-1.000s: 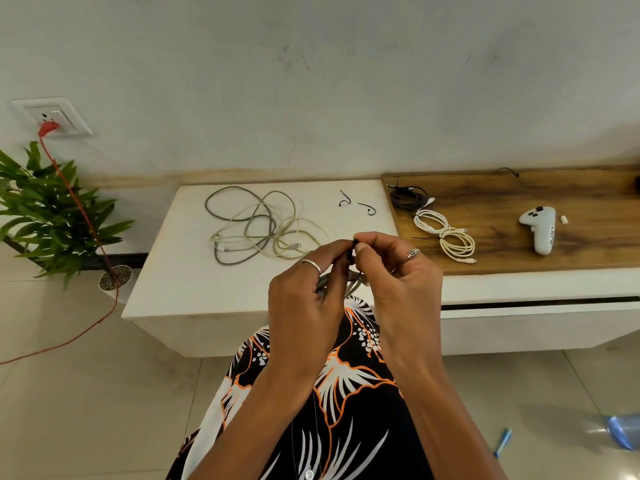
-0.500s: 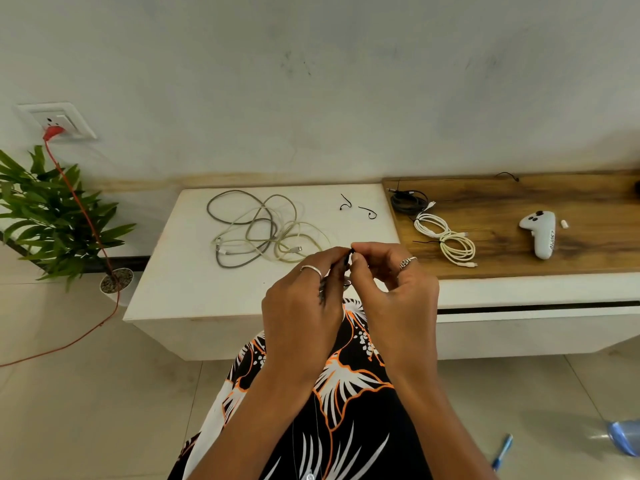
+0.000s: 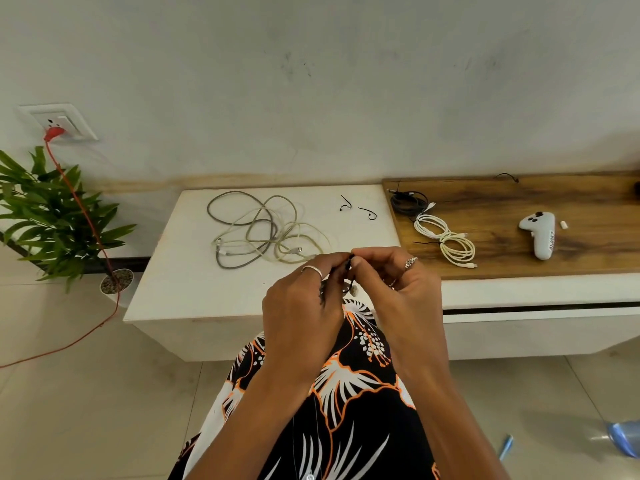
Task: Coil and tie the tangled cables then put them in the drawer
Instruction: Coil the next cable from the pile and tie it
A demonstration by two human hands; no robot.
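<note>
Here, in the lower middle of the frame, your forearms rise over a black garment with white and orange leaf print, and your two hands meet just in front of the near edge of the white cabinet top. Your left hand has its fingers curled, thumb and forefinger pinching a thin black tie at its top; a coiled grey cable shows only as a sliver between that hand's fingers, so how it is wound you cannot tell. Your right hand meets it fingertip to fingertip, pinching the same black tie — the tie's loose end curls down between the two hands. Farther up, at centre left, a tangle of grey and off-white cables lies loose on the white top, and to its right, well apart, two short black ties lie side by side. Right of those, on the wooden top, a coiled black cable sits at the board's left end, with a coiled white cable just below it, bound across the middle. Farther right rests a white handheld controller with a small white piece just beside it. Below the wooden top, a dark gap marks the drawer front. At the far left stands a potted plant, and above it a red cord hangs from a wall socket.
</note>
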